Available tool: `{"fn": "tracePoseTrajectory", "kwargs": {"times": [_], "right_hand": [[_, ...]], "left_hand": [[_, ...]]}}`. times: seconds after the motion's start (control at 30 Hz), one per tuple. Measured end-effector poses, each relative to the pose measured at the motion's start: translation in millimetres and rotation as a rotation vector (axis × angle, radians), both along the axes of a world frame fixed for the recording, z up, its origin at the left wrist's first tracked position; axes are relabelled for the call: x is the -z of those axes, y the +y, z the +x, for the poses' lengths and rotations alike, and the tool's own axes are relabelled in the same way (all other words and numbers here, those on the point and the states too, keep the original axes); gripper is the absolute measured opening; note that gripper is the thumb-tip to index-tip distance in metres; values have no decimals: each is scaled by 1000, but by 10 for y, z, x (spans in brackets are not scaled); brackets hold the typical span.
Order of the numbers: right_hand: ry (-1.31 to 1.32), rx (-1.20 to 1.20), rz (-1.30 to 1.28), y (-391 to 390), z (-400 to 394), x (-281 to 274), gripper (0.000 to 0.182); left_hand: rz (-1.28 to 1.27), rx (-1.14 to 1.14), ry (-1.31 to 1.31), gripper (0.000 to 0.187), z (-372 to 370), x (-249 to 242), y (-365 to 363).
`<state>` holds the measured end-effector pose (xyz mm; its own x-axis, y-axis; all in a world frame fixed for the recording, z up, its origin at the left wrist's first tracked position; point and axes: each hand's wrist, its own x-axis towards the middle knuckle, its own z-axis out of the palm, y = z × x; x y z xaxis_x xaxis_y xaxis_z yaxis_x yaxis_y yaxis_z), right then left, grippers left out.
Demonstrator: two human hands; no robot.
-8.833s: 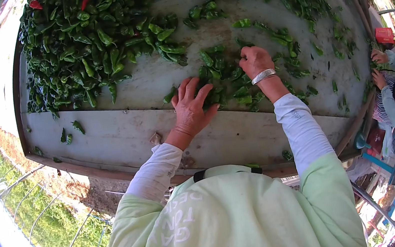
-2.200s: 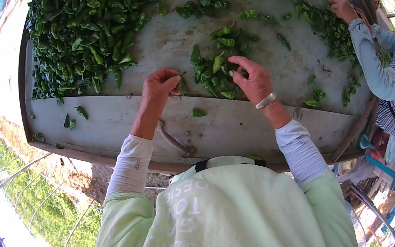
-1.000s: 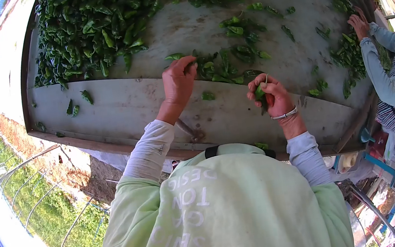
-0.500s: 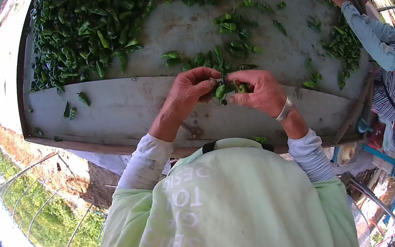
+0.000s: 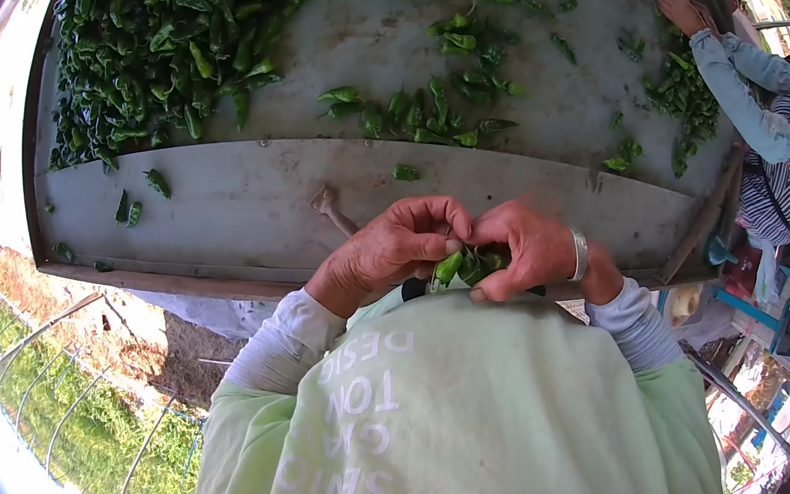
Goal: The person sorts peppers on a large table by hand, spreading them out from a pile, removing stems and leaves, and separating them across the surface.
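My left hand (image 5: pixel 402 248) is closed in a pinch, thumb against fingers, at a small green pepper (image 5: pixel 448 268). My right hand (image 5: pixel 528 246), with a bracelet at its wrist, is curled around green peppers (image 5: pixel 486 262). The two hands' fingertips meet just in front of my chest, over the near table edge. How many peppers are in the fingers is partly hidden. Beyond my hands, a loose cluster of green peppers (image 5: pixel 423 120) lies on the metal tabletop (image 5: pixel 328 59). A single pepper (image 5: pixel 406 173) rests on the nearer metal strip.
A large heap of green peppers (image 5: pixel 176 50) covers the table's far left. Smaller groups lie scattered across the middle, with another pile (image 5: pixel 682 100) at the right. There, a co-worker's hand (image 5: pixel 683 12) touches peppers. A raised wooden rim (image 5: pixel 167 279) edges the table.
Both my hands have drawn back toward my chest with peppers in them, uncovering a pepper on the metal strip. The co-worker's hand has shifted slightly along the right side.
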<state>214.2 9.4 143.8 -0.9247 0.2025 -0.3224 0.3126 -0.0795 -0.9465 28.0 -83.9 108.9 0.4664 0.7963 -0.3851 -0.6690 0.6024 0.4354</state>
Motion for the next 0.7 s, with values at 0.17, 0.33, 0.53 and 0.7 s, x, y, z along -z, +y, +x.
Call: {"fn": "tracePoseTrajectory", "kwargs": {"times": [0.17,0.33,0.53,0.7], "right_hand": [[-55,-167,-220,37,142,43,26],[168,568,-758,277,441,331,41],[60,817,-575,339,369,339,31],[93,613,262,-104,-143,190,25]], "left_hand": [[24,128,-146,17,6,64,-98],[-40,-297,-85,16,-94,135,-20],[-69,-488,74,10,-94,123,128],[-55,-434,112,11,28,188,124]]}}
